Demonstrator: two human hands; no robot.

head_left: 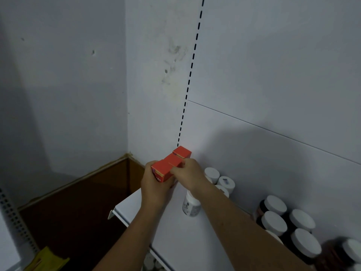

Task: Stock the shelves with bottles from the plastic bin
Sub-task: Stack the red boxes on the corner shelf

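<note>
A short row of red cartons point(169, 164) stands at the far left end of the white shelf point(187, 241), running back to the rear panel. My left hand point(154, 189) grips the front carton from its left side. My right hand point(188, 176) grips the row from the right, its fingers curled over the top edge. Just right of my hands stand white bottles with white caps point(218, 179), and one white bottle point(191, 206) shows under my right forearm. Brown jars with white lids point(283, 222) fill the shelf further right. The plastic bin is out of view.
A slotted upright rail point(190, 75) runs up the white back panel. Left of the shelf lies a brown floor point(78, 208) in a wall corner. A yellow object point(46, 259) sits at the bottom left beside a perforated post point(11, 218). More white caps point(150, 261) show below the shelf edge.
</note>
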